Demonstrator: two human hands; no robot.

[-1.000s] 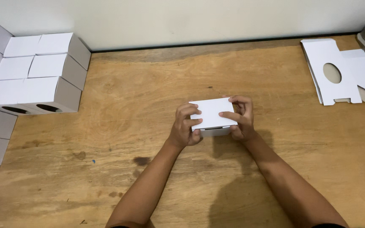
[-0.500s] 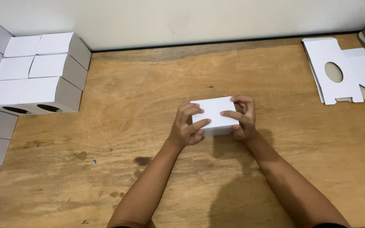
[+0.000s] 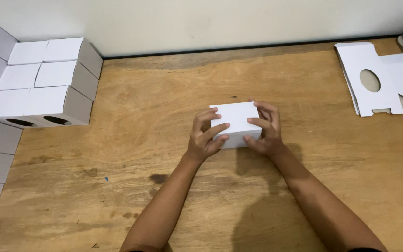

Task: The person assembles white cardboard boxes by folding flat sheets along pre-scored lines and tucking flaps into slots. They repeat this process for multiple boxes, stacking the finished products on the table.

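White card, folded into a small box (image 3: 235, 122), sits near the middle of the wooden table (image 3: 164, 186), held between both hands. Its long axis runs left to right, so each hand meets one short end: the left hand (image 3: 204, 140) is on the left end and the right hand (image 3: 266, 130) on the right end. Both hands are part-curled rather than flat, fingers laid over the top face and thumbs on the near side, pinching the box between them. Neither hand is nearer than the other; both are touching it, and the forearms come in from the near edge at mirrored angles.

The box is plain and matt, closed on the top face, with crisp edges; its near side is in shadow and mostly hidden by thumbs.

Far left, a stack of finished boxes (image 3: 43, 84) stands against the wall, two of them showing oval holes. Far right, flat blanks (image 3: 383, 79) with an oval cut-out lie well apart from the hands.
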